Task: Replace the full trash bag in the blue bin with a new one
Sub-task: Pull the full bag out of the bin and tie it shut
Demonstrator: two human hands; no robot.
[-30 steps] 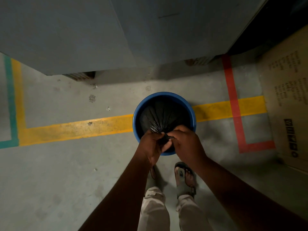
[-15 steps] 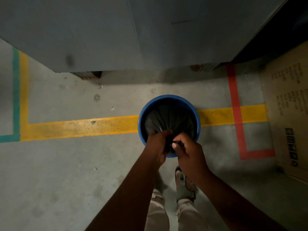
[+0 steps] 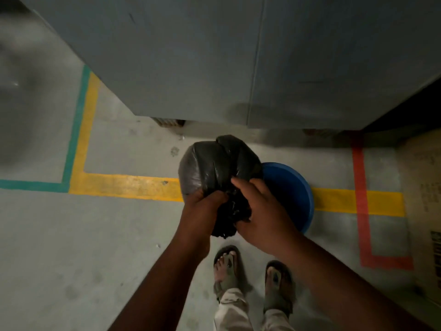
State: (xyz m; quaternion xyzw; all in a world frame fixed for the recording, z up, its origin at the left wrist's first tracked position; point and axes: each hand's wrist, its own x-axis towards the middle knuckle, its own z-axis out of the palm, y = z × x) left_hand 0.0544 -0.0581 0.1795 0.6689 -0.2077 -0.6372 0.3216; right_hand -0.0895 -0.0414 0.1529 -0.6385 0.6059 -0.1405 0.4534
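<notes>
- Printed writing runs down the cardboard box (image 3: 424, 199) at your far right, and a dark printed block sits lower on it, but none of it is sharp enough for you to read
- No brand or label shows on the black trash bag (image 3: 214, 168) or on the blue bin (image 3: 293, 189)
- You stand on a grey concrete floor (image 3: 71, 247) marked with a yellow line (image 3: 124, 185), a teal line (image 3: 76, 130) beside it on the left, and a red line (image 3: 360, 199) crossing the yellow one on the right
- A grey metal cabinet (image 3: 191, 56) rises ahead of you, its base just beyond the bag
- The light is dim, and the top left corner of the view is a grey blur you cannot make sense of
- Your left hand (image 3: 202, 211) is closed round the gathered neck of the bag, fingers curled tight into the plastic
- Your right hand (image 3: 260, 211) grips the same bunched neck from the other side, fingers wrapped over the crumpled plastic
- The bag is full and rounded, held up in the air to the left of the bin, hiding the bin's left rim
- The bin stands on the floor over the yellow line; its inside looks blue, though your right hand and the bag cover part of it
- Your sandals (image 3: 226, 268) and pale trouser legs (image 3: 231, 311) show below, cut off by the bottom edge
</notes>
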